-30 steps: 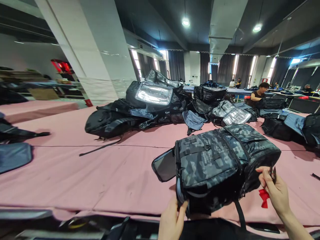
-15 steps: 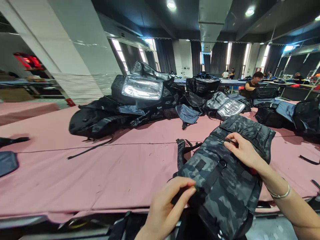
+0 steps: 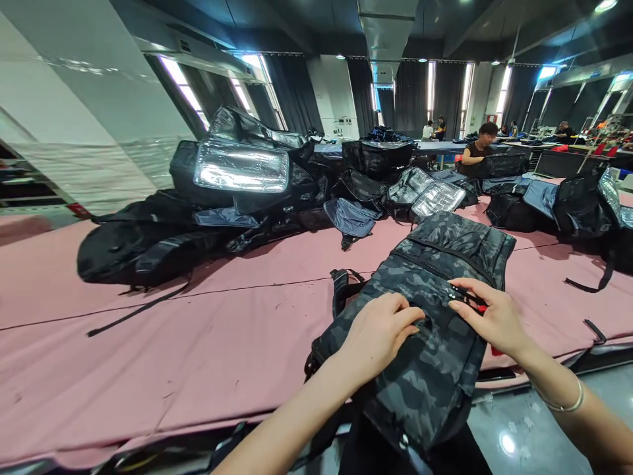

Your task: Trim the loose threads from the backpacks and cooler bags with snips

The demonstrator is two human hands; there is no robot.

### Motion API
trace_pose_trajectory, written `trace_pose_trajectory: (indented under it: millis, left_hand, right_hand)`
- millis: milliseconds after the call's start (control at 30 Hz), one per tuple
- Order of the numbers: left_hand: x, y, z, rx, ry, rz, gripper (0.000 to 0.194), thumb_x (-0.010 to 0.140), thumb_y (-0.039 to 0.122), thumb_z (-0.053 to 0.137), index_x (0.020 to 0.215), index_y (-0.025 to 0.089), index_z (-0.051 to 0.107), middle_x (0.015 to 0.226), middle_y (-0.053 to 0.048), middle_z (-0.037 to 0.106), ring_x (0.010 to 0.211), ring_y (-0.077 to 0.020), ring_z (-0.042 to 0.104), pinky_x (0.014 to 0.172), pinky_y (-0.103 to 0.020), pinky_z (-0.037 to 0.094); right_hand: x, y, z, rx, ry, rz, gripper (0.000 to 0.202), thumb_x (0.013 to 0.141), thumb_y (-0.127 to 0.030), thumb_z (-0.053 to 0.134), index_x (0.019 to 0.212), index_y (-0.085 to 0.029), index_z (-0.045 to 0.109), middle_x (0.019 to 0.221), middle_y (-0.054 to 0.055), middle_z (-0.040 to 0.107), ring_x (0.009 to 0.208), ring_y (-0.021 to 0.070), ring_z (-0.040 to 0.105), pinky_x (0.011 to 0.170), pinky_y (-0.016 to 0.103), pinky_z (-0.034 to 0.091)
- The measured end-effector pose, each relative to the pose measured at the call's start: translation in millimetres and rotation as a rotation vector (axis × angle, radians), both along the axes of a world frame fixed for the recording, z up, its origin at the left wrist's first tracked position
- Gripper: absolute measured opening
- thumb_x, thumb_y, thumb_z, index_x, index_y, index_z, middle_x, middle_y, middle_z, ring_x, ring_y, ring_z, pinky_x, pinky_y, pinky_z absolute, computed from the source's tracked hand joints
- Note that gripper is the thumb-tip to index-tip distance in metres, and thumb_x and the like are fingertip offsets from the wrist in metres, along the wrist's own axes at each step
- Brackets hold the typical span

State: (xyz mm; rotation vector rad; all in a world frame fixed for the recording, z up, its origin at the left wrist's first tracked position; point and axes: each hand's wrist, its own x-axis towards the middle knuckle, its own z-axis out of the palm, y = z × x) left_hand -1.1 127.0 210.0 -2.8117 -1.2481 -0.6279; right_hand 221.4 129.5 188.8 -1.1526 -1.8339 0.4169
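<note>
A dark camouflage backpack [image 3: 430,369] lies tilted at the pink table's front edge, its lower end hanging over. My left hand [image 3: 380,333] is over its middle, thumb and fingers pinched at the front panel near a small dark ring or loop; what sits between the fingertips is hidden. My right hand [image 3: 494,316], just to the right, closes on a small black-and-red object [image 3: 469,300] whose kind I cannot make out. A zipper [image 3: 420,262] crosses the bag above both hands. A black shoulder strap [image 3: 340,290] sticks out on its left side.
Black bags with a shiny silver lining [image 3: 242,166] are piled at the back left of the pink table [image 3: 198,369]. More open bags [image 3: 568,204] lie at the right. A co-worker [image 3: 479,148] handles a bag farther back. Loose straps [image 3: 593,280] lie on the cloth.
My left hand has moved up and right from the bag's left edge to its middle. The right hand has come slightly lower on the bag. The camera view has shifted right.
</note>
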Motion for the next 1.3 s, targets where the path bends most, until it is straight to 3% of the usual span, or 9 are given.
trace_pose_trajectory:
  millis: [133, 300, 400, 633, 1000, 1200, 1300]
  left_hand:
    - [9.4, 4.5, -1.7, 0.055, 0.139, 0.009, 0.012, 0.085, 0.023, 0.050, 0.081, 0.020, 0.061, 0.078, -0.002, 0.055, 0.073, -0.0156, 0.052, 0.063, -0.027, 0.040]
    - [2.3, 3.6, -1.9, -0.003, -0.119, 0.174, 0.017, 0.088, 0.021, 0.039, 0.078, 0.018, 0.053, 0.082, -0.001, 0.054, 0.071, -0.0127, 0.053, 0.062, -0.025, 0.041]
    - [-3.4, 0.1, -2.1, -0.020, -0.223, 0.216, 0.016, 0.087, 0.021, 0.038, 0.077, 0.018, 0.050, 0.081, -0.001, 0.053, 0.071, -0.0130, 0.053, 0.063, -0.025, 0.042]
    - [-3.0, -2.9, -5.8, -0.022, -0.271, 0.228, 0.016, 0.086, 0.020, 0.037, 0.074, 0.019, 0.047, 0.076, -0.001, 0.052, 0.068, -0.0137, 0.050, 0.061, -0.026, 0.039]
    - [-0.6, -5.9, -8.2, -0.010, -0.257, 0.207, 0.016, 0.087, 0.019, 0.037, 0.075, 0.019, 0.047, 0.075, -0.001, 0.051, 0.067, -0.0139, 0.048, 0.061, -0.026, 0.038]
    - [-4.9, -6.6, -4.1, -0.074, -0.461, 0.189, 0.024, 0.090, 0.025, 0.034, 0.075, 0.019, 0.051, 0.077, -0.002, 0.055, 0.073, -0.0142, 0.052, 0.069, -0.027, 0.042]
    - [-5.1, -4.0, -2.6, -0.139, -0.498, 0.110, 0.025, 0.090, 0.029, 0.035, 0.103, 0.019, 0.055, 0.102, -0.006, 0.060, 0.097, -0.0174, 0.053, 0.087, -0.033, 0.040]
  right_hand:
    - [-1.7, -2.2, -6.2, 0.008, -0.012, -0.056, 0.028, 0.082, -0.039, 0.057, 0.100, -0.018, 0.057, 0.065, -0.001, 0.056, 0.055, 0.0124, 0.053, 0.051, 0.022, 0.044]
    - [-2.8, -11.4, -6.4, 0.070, -0.097, 0.047, 0.020, 0.085, -0.036, 0.053, 0.093, -0.019, 0.059, 0.084, 0.003, 0.065, 0.060, 0.0127, 0.058, 0.055, 0.023, 0.046]
    - [-7.6, -17.6, -5.4, 0.082, -0.150, 0.130, 0.018, 0.087, -0.033, 0.049, 0.091, -0.019, 0.060, 0.081, 0.002, 0.066, 0.061, 0.0128, 0.059, 0.055, 0.022, 0.044]
    - [-27.0, -20.6, -1.8, 0.127, -0.227, 0.122, 0.017, 0.088, -0.032, 0.048, 0.092, -0.019, 0.057, 0.080, 0.002, 0.067, 0.063, 0.0140, 0.061, 0.055, 0.022, 0.041]
    - [-28.1, -21.1, -7.1, 0.178, -0.239, 0.140, 0.016, 0.088, -0.031, 0.048, 0.091, -0.018, 0.057, 0.080, 0.002, 0.066, 0.064, 0.0137, 0.061, 0.056, 0.023, 0.039]
    - [-26.0, -20.5, -6.0, 0.131, -0.050, 0.160, 0.014, 0.087, -0.029, 0.050, 0.088, -0.019, 0.058, 0.079, 0.002, 0.066, 0.066, 0.0130, 0.061, 0.057, 0.021, 0.044]
    - [-21.5, -20.9, -6.4, 0.091, 0.135, 0.094, 0.014, 0.086, -0.030, 0.051, 0.093, -0.019, 0.057, 0.086, 0.003, 0.065, 0.072, 0.0138, 0.062, 0.059, 0.020, 0.049]
